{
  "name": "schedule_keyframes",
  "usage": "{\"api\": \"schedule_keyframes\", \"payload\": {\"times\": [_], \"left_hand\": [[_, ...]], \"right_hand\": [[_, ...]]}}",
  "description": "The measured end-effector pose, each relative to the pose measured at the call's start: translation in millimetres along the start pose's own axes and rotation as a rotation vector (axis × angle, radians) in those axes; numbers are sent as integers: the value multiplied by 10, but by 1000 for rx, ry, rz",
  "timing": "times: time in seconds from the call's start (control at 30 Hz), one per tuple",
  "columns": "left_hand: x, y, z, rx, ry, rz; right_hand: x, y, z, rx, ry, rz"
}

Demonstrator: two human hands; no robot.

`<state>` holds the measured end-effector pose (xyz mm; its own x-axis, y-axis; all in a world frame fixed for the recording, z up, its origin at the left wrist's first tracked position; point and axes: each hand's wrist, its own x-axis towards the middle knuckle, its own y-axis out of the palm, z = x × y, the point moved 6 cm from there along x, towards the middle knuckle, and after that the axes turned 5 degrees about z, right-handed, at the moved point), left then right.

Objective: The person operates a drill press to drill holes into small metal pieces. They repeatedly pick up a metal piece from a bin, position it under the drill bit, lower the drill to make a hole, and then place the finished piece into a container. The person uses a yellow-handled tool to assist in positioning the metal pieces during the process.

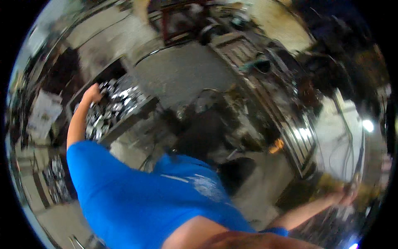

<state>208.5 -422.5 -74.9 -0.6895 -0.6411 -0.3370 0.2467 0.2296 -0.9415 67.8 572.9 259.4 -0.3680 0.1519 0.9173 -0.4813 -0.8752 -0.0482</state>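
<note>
Metal parts (pixel 122 97) in the bin (pixel 134 117) are apparently being picked by the left hand (pixel 94 93); a sure pinch is called for. Its finger state, and the right hand's (pixel 347 196), cannot be told.

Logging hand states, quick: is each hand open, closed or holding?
Left hand: by metal pieces; grip can't be told.
Right hand: too blurred to tell.

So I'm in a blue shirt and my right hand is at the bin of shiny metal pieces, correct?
Not quite: the head view shows your left hand at the bin of shiny metal pieces. Your shirt is blue, as you said.
</note>
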Motion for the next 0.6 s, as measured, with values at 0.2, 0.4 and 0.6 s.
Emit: {"api": "schedule_keyframes", "payload": {"times": [0.2,0.4,0.6], "left_hand": [[127,155,557,-386,65,-102],[287,-140,328,-1295,121,-132],[60,-622,-1646,-2259,371,59]], "right_hand": [[128,183,124,146,29,-64],[318,413,392,144,-27,-44],[501,346,406,130,-43,-19]]}}
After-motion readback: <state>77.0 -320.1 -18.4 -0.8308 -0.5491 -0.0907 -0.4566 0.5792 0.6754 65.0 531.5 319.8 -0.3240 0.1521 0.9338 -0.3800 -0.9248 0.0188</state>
